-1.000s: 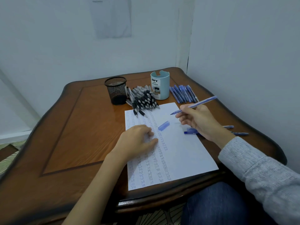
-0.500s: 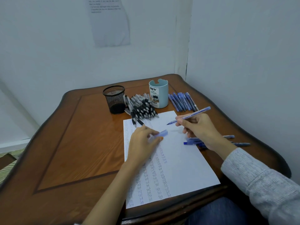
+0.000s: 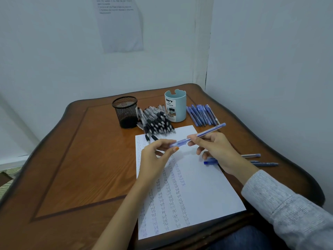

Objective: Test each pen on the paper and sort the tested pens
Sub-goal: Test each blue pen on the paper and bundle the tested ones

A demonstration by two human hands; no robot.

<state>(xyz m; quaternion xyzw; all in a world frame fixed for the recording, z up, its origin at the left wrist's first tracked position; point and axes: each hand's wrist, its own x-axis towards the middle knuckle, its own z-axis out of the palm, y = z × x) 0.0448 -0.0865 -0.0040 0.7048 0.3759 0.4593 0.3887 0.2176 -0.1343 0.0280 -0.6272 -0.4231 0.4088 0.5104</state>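
Fingers (image 3: 163, 142) of the left hand (image 3: 155, 159) pinch a small translucent blue cap (image 3: 178, 143) between the thumb and the forefinger, above the upper part of the paper (image 3: 207, 186). The right hand (image 3: 216, 148) grips a blue pen (image 3: 210, 130) near its front end, thumb and fingers curled round the barrel, and the back end slants up and away to the right. Cap and pen lie in one line and meet at the pen's tip; how far the cap sits on the pen cannot be told.

The paper lies on a brown wooden table (image 3: 81, 159) and carries columns of the handwritten word "test" down its left half. At the far side of the table stand a black mesh cup (image 3: 125, 112) and a pale blue organizer cup (image 3: 175, 106). A heap of black pens (image 3: 156, 123) lies between and in front of the two, its near ends reaching onto the top edge of the paper. A row of blue pens (image 3: 201, 115) lies just right of the organizer cup. Three more blue pens (image 3: 259, 163) lie on the table at the paper's right edge, partly hidden under the right hand. The right arm wears a grey sleeve (image 3: 288, 210). A printed sheet (image 3: 120, 24) hangs on the wall behind.
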